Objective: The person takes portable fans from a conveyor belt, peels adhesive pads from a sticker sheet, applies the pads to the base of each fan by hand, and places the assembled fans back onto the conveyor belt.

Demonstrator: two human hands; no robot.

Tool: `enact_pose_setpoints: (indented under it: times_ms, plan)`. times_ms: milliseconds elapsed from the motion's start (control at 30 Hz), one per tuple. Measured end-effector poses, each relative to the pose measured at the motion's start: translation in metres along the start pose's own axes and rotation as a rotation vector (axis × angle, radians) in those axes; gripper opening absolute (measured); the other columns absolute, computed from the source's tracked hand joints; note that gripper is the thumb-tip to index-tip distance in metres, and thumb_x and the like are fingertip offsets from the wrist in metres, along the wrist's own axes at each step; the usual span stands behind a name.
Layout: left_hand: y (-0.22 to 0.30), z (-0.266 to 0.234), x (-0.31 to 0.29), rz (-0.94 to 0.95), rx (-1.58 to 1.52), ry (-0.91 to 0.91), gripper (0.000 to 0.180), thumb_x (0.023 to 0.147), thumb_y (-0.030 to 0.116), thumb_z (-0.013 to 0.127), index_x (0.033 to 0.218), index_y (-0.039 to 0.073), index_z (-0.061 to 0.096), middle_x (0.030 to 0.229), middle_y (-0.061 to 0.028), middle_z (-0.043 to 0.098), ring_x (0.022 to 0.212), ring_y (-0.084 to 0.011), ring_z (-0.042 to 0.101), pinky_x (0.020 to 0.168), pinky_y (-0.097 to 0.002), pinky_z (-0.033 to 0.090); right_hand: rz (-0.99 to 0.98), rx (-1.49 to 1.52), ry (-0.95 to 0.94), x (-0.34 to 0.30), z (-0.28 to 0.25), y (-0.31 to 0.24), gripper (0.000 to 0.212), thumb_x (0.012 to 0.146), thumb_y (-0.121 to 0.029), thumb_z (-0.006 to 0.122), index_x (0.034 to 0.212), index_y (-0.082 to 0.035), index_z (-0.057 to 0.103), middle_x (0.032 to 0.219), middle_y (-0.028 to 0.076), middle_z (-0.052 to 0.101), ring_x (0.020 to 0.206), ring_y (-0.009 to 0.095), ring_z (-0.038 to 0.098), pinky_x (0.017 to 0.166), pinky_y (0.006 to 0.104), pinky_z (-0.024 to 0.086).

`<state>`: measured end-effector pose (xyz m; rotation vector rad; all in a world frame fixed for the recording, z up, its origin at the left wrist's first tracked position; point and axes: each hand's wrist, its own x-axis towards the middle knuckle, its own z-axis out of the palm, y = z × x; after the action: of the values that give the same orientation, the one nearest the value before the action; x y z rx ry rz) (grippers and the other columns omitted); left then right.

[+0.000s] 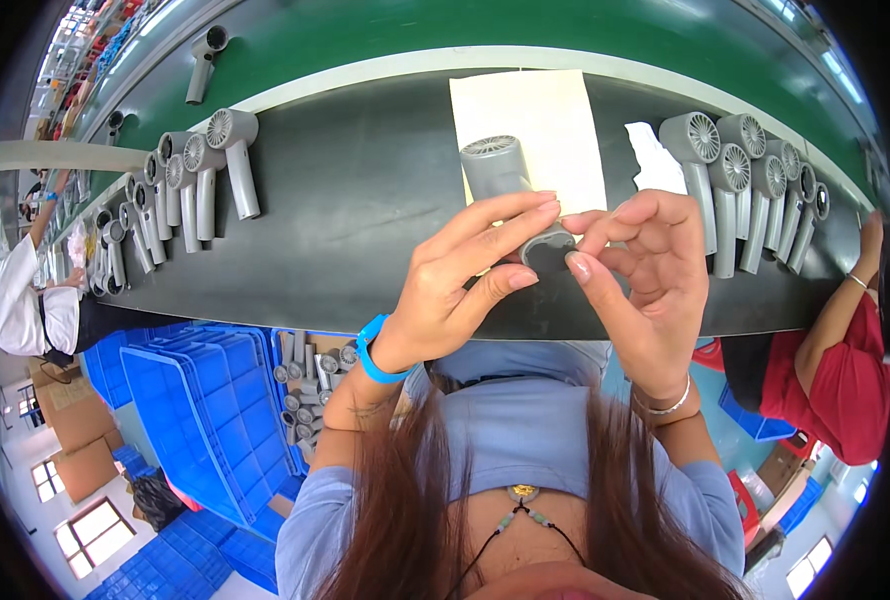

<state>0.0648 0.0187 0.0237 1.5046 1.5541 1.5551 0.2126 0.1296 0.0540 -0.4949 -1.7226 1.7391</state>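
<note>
A grey handheld fan [495, 170] lies on the worktable in front of me. Its grilled head points away, and its dark, rounded handle end [548, 252] is turned toward me. My left hand [465, 275] closes around the handle near that end, thumb below and fingers above. From the other side, my right hand [655, 265] has thumb and forefinger bent against the rim of the dark end, its other fingers curled. Whether a small part sits in that pinch cannot be made out. Under the fan lies a pale yellow sheet [575, 120].
Grey fans stand in rows at the left [205, 160] and right [730, 170]. A white paper [655, 160] lies beside the right row. Beyond runs a green conveyor belt [365, 50]. Blue crates [205, 410] and a bin of fans [305, 390] are below left. Co-workers sit at both sides.
</note>
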Motion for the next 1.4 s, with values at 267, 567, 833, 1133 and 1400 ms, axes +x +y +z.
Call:
enact_pose_setpoints:
  times_ms: [267,567,833,1133,1400]
  plan:
    - [0.0001,0.0008,0.0004,-0.014,-0.010,-0.002,0.037,0.088,0.009,0.061,0.124,0.002,0.058,0.124,-0.0149,0.055,0.077,-0.0157,0.060,0.069,-0.0277,0.051,0.005,0.006,0.001,0.0010,-0.0009,-0.0017,0.040,0.079,0.014,0.061,0.109,-0.002,0.041,0.095,0.008,0.056,0.097,0.020,0.061,0.077,0.0250,0.052]
    - [-0.0041,0.0029,-0.0004,-0.011,-0.015,0.027,0.040,0.090,0.021,0.059,0.124,-0.001,0.058,0.124,-0.0179,0.057,0.077,-0.0115,0.054,0.062,-0.0224,0.044,0.009,-0.032,0.001,0.0016,-0.0006,-0.0037,0.039,0.078,0.014,0.061,0.108,-0.001,0.042,0.097,0.008,0.056,0.096,0.019,0.062,0.077,0.0251,0.052]
    - [-0.0040,0.0034,0.0004,-0.004,-0.012,0.025,0.039,0.090,0.018,0.059,0.125,-0.001,0.058,0.124,-0.0180,0.057,0.078,-0.0116,0.054,0.063,-0.0229,0.045,0.031,-0.043,0.016,0.0026,-0.0011,-0.0052,0.039,0.078,0.013,0.061,0.108,-0.002,0.041,0.092,0.008,0.059,0.097,0.019,0.062,0.078,0.0256,0.051]
    - [-0.0048,0.0032,0.0015,-0.001,-0.009,0.018,0.039,0.089,0.015,0.059,0.125,0.000,0.058,0.125,-0.0180,0.057,0.079,-0.0120,0.055,0.064,-0.0230,0.045,0.051,-0.017,0.021,0.0033,-0.0023,-0.0062,0.039,0.078,0.012,0.062,0.108,-0.003,0.041,0.090,0.008,0.059,0.098,0.020,0.062,0.079,0.0258,0.051]
    - [-0.0036,0.0032,0.0017,0.014,-0.002,0.019,0.038,0.090,0.016,0.059,0.124,0.000,0.058,0.125,-0.0182,0.057,0.081,-0.0123,0.055,0.064,-0.0224,0.045,0.027,-0.066,0.008,0.0030,-0.0024,-0.0061,0.039,0.079,0.013,0.061,0.107,-0.003,0.041,0.090,0.008,0.059,0.098,0.019,0.062,0.079,0.0251,0.051]
